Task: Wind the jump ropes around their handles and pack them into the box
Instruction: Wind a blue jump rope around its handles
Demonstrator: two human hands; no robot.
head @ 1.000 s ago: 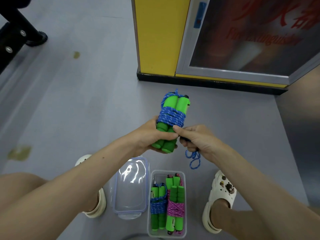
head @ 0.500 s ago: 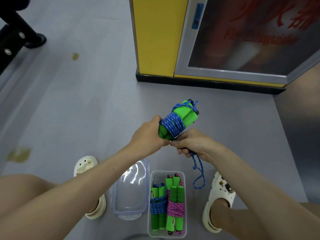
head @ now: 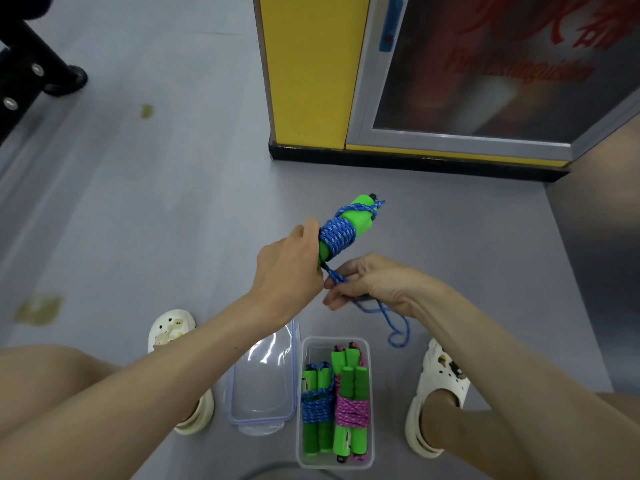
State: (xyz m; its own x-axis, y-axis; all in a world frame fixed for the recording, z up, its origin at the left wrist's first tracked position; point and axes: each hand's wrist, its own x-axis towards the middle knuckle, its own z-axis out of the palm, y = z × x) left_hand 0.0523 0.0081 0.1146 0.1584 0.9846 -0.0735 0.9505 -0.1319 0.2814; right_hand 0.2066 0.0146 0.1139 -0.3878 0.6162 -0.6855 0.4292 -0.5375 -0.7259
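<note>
Left hand point(head: 287, 268): fingers curled round the near, lower end of the paired green handles point(head: 362, 218); firm grasp, thumb up against the edge of the winding. The handles are tilted, free end pointing up and to the right, away from the person. A black cap shows at that far tip.

Blue rope coil point(head: 337, 237): wound tight round the middle of the handles, just beyond the left hand's fingers. One strand crosses diagonally up to the far tip.

Right hand point(head: 375, 285): just beside and below the left hand, fingers closed on the loose blue strand. The strand leaves the near end of the handles and runs a short way into this pinch. Rope tail point(head: 396, 327) hangs below the right hand in a slack loop.

The bundle is held in the air, out ahead of the clear box point(head: 335, 339), well apart from it. The box sits on the grey floor point(head: 138, 220) between the feet. Inside, side by side: a blue-wound rope point(head: 316, 410) at left, a pink-wound rope point(head: 351, 412) at right, both with green handles. The clear lid point(head: 263, 382) lies against the box's left side.

White shoes: left shoe point(head: 169, 329), right shoe point(head: 434, 389). A yellow cabinet point(head: 308, 71) stands beyond.
</note>
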